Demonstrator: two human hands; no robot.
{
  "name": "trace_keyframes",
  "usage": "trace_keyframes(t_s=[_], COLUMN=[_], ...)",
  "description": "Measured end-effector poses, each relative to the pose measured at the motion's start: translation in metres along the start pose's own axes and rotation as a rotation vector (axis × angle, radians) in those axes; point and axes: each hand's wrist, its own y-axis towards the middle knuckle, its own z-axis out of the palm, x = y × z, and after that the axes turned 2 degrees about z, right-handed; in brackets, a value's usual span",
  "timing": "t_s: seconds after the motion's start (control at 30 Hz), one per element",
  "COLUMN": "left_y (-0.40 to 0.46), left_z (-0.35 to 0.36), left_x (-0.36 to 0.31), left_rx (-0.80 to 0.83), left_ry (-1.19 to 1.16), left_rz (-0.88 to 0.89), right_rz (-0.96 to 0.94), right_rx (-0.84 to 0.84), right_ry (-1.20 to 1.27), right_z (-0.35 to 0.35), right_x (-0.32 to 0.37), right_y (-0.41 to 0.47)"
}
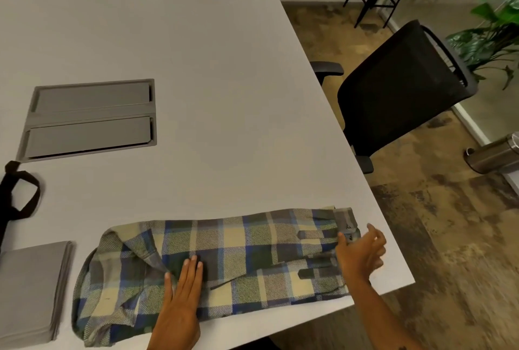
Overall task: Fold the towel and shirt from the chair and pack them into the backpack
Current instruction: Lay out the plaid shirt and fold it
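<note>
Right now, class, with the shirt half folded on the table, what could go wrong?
1. The plaid shirt lies near the table edge; its collar end may slip off.
2. Only the left hand presses it flat, so lifting with the right hand may undo the fold.
3. Sliding it left could disturb the folded grey towel.

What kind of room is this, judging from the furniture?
Probably an office meeting room: a large white table with a built-in grey cable hatch, a black mesh office chair beside it, and a potted plant by a glass wall.
</note>
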Motion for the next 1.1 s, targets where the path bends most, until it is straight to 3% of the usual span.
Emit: trace_keyframes(t_s=[0.07, 0.2, 0.37, 0.5, 0.6, 0.73, 0.87, 0.93, 1.0, 1.1], left_y=[0.006, 0.04, 0.083, 0.063, 0.051, 0.055, 0.061, 0.071, 0.082, 0.094], left_z=[-0.005, -0.027, -0.039, -0.033, -0.028, -0.026, -0.041, -0.05, -0.049, -0.037], left_x=[-0.002, -0.011, 0.042, 0.104, 0.122, 0.124, 0.09, 0.046, -0.009, -0.092], left_rx=[-0.084, -0.255, -0.297, -0.278, -0.273, -0.253, -0.396, -0.457, -0.512, -0.46], left_ry=[-0.065, -0.134, -0.018, -0.011, 0.025, 0.017, -0.142, -0.264, -0.457, -0.836], left_rz=[0.041, -0.018, -0.319, -0.533, -0.49, -0.49, -0.532, -0.465, -0.285, -0.041], right_rz=[-0.262, -0.738, -0.893, -0.78, -0.761, -0.771, -0.697, -0.53, -0.321, -0.088], right_rx=[0.003, 0.199, 0.373, 0.294, 0.245, 0.311, 0.273, 0.177, 0.112, 0.142], right_ry=[-0.127, -0.355, -0.498, -0.531, -0.573, -0.544, -0.344, -0.2, -0.12, -0.043], right_z=[0.007, 0.034, 0.069, 0.055, 0.042, 0.04, 0.033, 0.025, 0.018, 0.011], right_x=[0.004, 0.01, 0.007, -0.021, -0.037, -0.039, -0.033, -0.03, -0.032, -0.037], right_y=[-0.009, -0.026, -0.036, -0.006, 0.011, 0.019, 0.019, 0.018, 0.02, 0.025])
